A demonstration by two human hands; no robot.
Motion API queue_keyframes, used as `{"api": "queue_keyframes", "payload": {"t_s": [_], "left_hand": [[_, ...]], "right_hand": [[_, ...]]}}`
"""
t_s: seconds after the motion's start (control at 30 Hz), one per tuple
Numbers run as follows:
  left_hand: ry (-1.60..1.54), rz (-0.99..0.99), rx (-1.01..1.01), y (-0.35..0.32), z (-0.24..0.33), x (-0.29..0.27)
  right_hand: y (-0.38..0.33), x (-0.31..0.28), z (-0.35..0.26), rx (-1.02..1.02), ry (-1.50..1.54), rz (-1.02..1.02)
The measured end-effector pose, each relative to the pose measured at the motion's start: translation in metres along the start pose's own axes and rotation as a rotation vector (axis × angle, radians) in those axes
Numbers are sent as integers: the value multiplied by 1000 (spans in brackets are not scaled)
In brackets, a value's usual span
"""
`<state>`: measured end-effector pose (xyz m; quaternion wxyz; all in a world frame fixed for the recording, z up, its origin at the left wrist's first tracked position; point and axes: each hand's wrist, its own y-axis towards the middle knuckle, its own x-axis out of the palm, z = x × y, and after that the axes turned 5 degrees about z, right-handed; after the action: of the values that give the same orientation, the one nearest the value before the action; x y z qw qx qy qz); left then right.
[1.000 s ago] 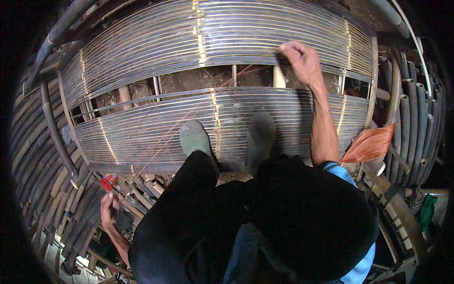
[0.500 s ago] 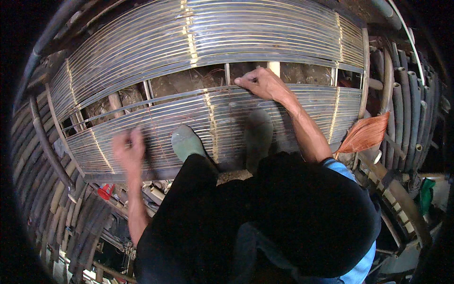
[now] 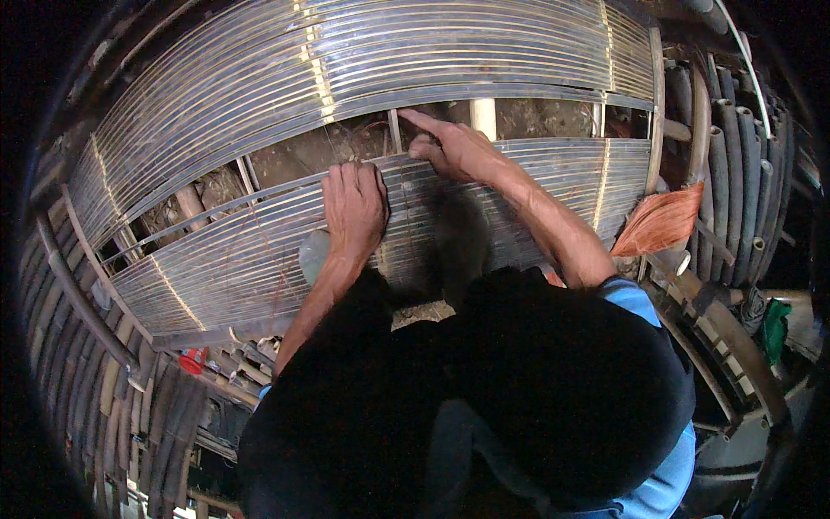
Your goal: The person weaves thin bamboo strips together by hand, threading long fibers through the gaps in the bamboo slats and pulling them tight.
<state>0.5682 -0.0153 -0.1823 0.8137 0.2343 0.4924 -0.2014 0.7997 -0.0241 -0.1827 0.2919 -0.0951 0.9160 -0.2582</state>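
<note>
Head view, looking down on a person crouched over a floor of split bamboo slats; the near slat panel (image 3: 259, 259) runs in a bent band from lower left to upper right, and a far slat panel (image 3: 363, 60) lies beyond it, the two parted by an open gap (image 3: 285, 160) through which ground and cross poles show; the left hand (image 3: 353, 208) lies palm down on the near panel at its far edge, fingers spread flat and stretched toward the gap, gripping nothing that can be seen; the right hand (image 3: 454, 147) rests at the same edge just to the right, index finger extended along the rim of the gap, the other fingers curled loosely against the slats; whether it pinches anything beneath them cannot be told; the two hands are near each other but apart; a grey-green shoe (image 3: 313, 255) stands on the near panel just beside the left wrist; a bundle of orange fibre (image 3: 661, 221) lies at the panel's right end; a small red object (image 3: 192, 361) sits among round poles (image 3: 735, 173) at lower left.
</note>
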Motion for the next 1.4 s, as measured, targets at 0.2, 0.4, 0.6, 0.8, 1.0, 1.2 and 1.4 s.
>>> {"api": "queue_keyframes", "payload": {"t_s": [0.2, 0.4, 0.6, 0.8, 1.0, 1.2, 1.4], "left_hand": [[-436, -288, -666, -8, 12, -42], [-741, -448, -732, -23, -4, -95], [-1212, -284, -646, -35, -29, -120], [-1963, 106, -775, -28, -17, -118], [-1787, 196, -948, -66, -3, -116], [-1671, 129, -830, -62, 8, -117], [-1749, 120, -741, -83, 7, -122]], "right_hand": [[10, 1, 5, -58, -124, -110], [14, -9, 1, -62, -11, -246], [16, -6, 11, -50, 77, -212], [17, -5, 10, -83, 62, -210], [-14, 41, -19, -663, -218, 397], [-31, 63, -45, -749, -146, 128], [-34, 80, -41, -630, -323, -85]]}}
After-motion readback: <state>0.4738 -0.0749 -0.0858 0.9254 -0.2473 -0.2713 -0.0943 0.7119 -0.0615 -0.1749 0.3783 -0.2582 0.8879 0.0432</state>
